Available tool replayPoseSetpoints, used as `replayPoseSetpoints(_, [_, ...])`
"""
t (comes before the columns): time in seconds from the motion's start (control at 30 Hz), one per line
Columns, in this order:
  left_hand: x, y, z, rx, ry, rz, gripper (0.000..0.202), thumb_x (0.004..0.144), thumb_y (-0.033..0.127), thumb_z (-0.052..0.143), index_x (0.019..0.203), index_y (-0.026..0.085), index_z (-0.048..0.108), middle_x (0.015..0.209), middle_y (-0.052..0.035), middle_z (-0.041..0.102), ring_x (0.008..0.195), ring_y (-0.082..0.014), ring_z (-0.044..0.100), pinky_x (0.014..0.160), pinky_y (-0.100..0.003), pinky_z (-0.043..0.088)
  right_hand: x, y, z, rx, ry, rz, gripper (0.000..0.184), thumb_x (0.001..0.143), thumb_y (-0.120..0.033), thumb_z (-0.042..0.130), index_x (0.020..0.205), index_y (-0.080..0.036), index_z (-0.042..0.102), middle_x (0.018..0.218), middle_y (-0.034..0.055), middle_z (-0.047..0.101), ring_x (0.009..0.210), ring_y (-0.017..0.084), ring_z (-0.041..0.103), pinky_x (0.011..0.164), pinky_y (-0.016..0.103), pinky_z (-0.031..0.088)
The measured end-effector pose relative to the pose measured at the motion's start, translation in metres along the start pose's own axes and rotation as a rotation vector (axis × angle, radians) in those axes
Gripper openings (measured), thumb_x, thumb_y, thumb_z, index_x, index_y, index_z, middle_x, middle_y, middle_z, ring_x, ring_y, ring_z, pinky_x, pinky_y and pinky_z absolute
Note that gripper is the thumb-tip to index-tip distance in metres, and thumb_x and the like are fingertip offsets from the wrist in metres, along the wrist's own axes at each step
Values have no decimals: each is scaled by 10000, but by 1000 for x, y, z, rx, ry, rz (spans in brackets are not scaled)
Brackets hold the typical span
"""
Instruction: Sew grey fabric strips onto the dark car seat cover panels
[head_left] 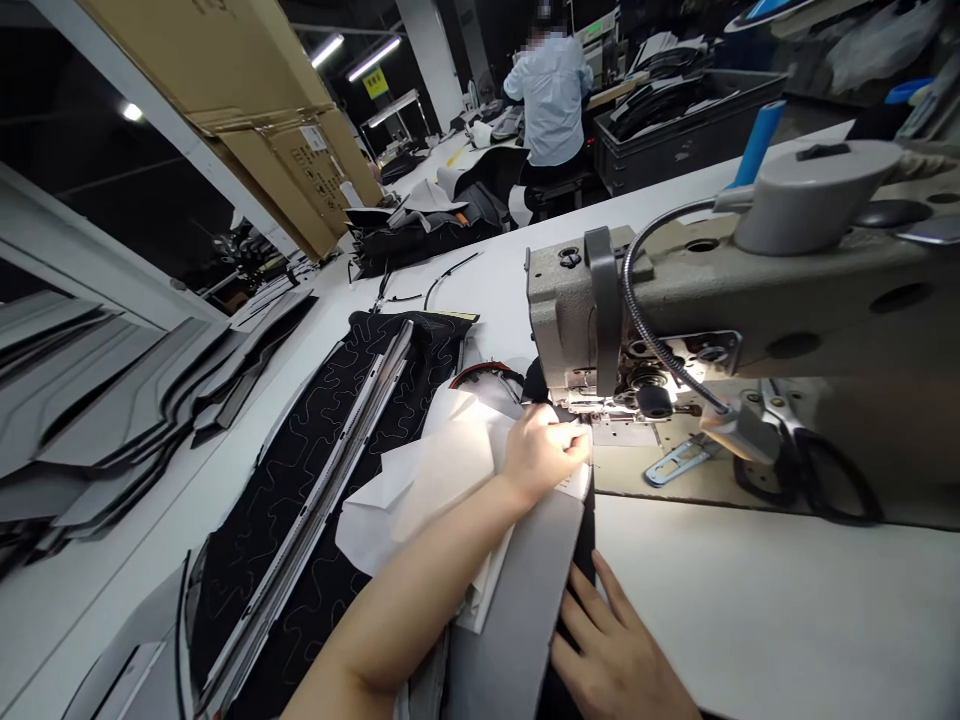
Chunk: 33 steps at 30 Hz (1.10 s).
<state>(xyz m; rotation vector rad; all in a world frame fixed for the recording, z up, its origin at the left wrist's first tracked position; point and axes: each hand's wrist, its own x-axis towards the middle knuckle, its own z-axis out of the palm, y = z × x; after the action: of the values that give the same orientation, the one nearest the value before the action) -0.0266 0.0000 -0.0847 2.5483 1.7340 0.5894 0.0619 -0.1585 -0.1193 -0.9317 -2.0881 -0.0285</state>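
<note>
My left hand (pixel 546 455) is closed beside the presser foot of a sewing machine (pixel 630 310), its fingers pinched on the edge of a white sheet (pixel 442 470). Whether the sheet is paper or thin cloth I cannot tell. Beneath it runs a grey-backed fabric panel (pixel 525 590) with a black edge. My right hand (pixel 619 650) lies flat with fingers apart along the panel's right edge, nearer to me. To the left, a black quilted fabric piece (pixel 300 440) with wavy light stitching carries a long strip (pixel 315 510) down its middle. The lit needle area is partly hidden.
Scissors (pixel 806 450) and a small metal tool (pixel 681 460) lie on the machine bed. Stacks of grey panels (pixel 150 390) stand at left. Behind are a dark fabric pile (pixel 427 235), cardboard boxes (pixel 292 170), a black crate (pixel 682 140) and a person (pixel 553 95) facing away.
</note>
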Motion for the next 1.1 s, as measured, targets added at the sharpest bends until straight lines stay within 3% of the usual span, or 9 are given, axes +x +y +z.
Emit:
replayPoseSetpoints(0.23, [1, 2, 2, 20, -5, 49, 220, 859, 229, 505, 754, 219, 699, 902, -52, 605, 931, -177, 548, 832, -276, 469, -7, -6, 3, -57, -6, -41, 168, 837, -276, 515, 913, -216, 653, 1000, 81, 660, 1085, 293, 528, 1093, 563, 167])
replayPoseSetpoints(0.37, [-20, 14, -23, 177, -68, 208, 292, 841, 374, 556, 1030, 173, 651, 1281, -142, 498, 1202, -324, 407, 979, -465, 370, -15, -20, 11, -67, 67, -89, 140, 854, -267, 503, 834, -231, 636, 896, 49, 662, 1035, 270, 546, 1082, 601, 168])
replayPoseSetpoints(0.47, [-38, 24, -48, 263, -290, 232, 537, 796, 488, 575, 1188, 121, 557, 1204, -185, 544, 1090, -342, 494, 866, -453, 428, -20, -29, 17, -79, 128, -112, 139, 855, -265, 504, 801, -239, 630, 854, 14, 652, 1023, 254, 548, 1085, 610, 160])
replayPoseSetpoints(0.6, [-46, 27, -73, 204, -686, 74, 861, 742, 522, 590, 1442, 154, 250, 1064, -120, 636, 863, -291, 621, 661, -362, 474, -20, -33, 17, -69, 135, -86, 144, 853, -255, 501, 834, -235, 642, 868, 16, 657, 1022, 249, 555, 1090, 592, 182])
replayPoseSetpoints(0.7, [-43, 22, -79, 188, -784, 41, 894, 724, 480, 589, 1469, 220, 169, 1059, -99, 653, 874, -297, 642, 640, -344, 472, -19, -33, 14, -42, 134, -74, 166, 861, -235, 479, 789, -233, 628, 835, 15, 654, 1006, 239, 564, 1095, 575, 184])
replayPoseSetpoints(0.8, [-40, 17, -76, 178, -749, 73, 831, 759, 474, 554, 1460, 209, 196, 990, -91, 671, 849, -294, 648, 634, -342, 471, -19, -33, 14, -38, 143, -83, 173, 858, -219, 479, 736, -232, 601, 813, 14, 648, 1006, 237, 564, 1089, 578, 190])
replayPoseSetpoints(0.93, [-34, 10, -68, 188, -586, 184, 517, 873, 440, 469, 1335, 214, 415, 949, -74, 657, 860, -256, 624, 672, -333, 472, -22, -33, 19, -44, 149, -112, 149, 836, -219, 505, 714, -236, 589, 839, 8, 645, 1034, 240, 556, 1081, 589, 205])
replayPoseSetpoints(1.0, [-28, 4, -62, 220, -446, 275, 382, 889, 383, 466, 1225, 208, 514, 1028, -85, 625, 957, -255, 580, 750, -345, 463, -26, -32, 23, -71, 140, -128, 118, 821, -224, 526, 733, -238, 603, 853, 8, 643, 1059, 245, 548, 1078, 599, 210])
replayPoseSetpoints(1.1, [-20, -4, -48, 225, -266, 333, 377, 894, 342, 458, 1226, 172, 513, 1254, -117, 525, 1166, -277, 456, 898, -387, 411, -32, -32, 29, -116, 135, -116, 101, 813, -231, 540, 774, -232, 633, 800, 16, 634, 1089, 251, 536, 1086, 598, 211])
